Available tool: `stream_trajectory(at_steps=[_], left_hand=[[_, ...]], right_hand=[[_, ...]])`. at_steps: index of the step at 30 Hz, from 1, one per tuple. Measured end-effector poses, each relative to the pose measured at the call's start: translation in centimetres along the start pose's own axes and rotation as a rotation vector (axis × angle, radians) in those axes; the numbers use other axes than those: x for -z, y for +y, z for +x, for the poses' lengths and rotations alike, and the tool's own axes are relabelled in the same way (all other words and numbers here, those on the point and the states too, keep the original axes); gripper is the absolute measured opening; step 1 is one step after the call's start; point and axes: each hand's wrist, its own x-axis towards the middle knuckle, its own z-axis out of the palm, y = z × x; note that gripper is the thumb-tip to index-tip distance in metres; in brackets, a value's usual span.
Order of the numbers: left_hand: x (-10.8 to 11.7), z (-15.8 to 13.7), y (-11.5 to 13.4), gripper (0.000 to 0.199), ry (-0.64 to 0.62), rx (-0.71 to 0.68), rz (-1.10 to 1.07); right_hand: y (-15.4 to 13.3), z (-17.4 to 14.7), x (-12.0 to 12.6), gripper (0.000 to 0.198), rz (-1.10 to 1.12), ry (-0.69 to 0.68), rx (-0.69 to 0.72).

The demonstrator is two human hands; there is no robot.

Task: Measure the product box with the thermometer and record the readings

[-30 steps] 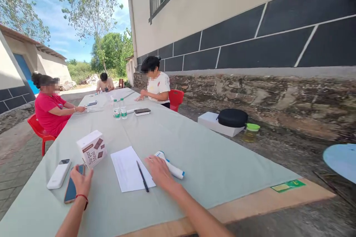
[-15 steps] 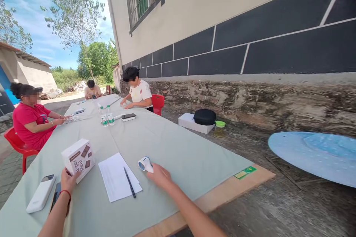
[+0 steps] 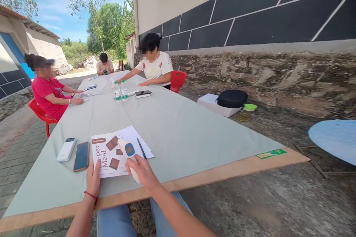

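My left hand [image 3: 94, 179] is closed on the lower left edge of a white box [image 3: 103, 161] printed with brown squares and the word "Meal". Its printed face is turned toward me. My right hand [image 3: 142, 173] grips the handle of a white handheld infrared thermometer [image 3: 129, 150] with a small blue screen. The thermometer is in front of the box's right side and hides part of it; whether they touch, I cannot tell. Partly covered by the box are white paper sheets [image 3: 132, 135], with a black pen [image 3: 141, 148] lying on them.
Left of the box lie a smartphone [image 3: 81, 156] and a white power bank [image 3: 66, 150]. Water bottles [image 3: 124, 94] and a dark phone on a white case [image 3: 143, 94] are farther along the cloth-covered table [image 3: 178, 133]. Several people sit around it.
The box has come nearer to me and its printed face has turned toward me. My right hand has brought the thermometer left, to the box. The camera view has shifted.
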Motion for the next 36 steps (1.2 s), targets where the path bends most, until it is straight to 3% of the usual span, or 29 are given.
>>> stream_trajectory(at_steps=[4,8,21,36], left_hand=[[-0.4,-1.1,-0.9,0.055,0.04,-0.14,0.185],[-0.4,-1.2,-0.7,0.055,0.022,-0.184,0.239],[-0.2,-1.2,-0.6,0.073,-0.059,-0.09,0.106],[-0.3,-1.3,0.0,0.067,-0.072,-0.09,0.051]], right_hand=[[1.0,-0.2,-1.6,0.043,-0.022,0.002,-0.047],[1.4,0.3,-2.3,0.044,-0.022,-0.033,-0.03],[1.0,0.0,-2.1,0.034,-0.144,0.007,-0.048],[0.9,-0.3,-2.2,0.033,-0.13,0.041,-0.055]])
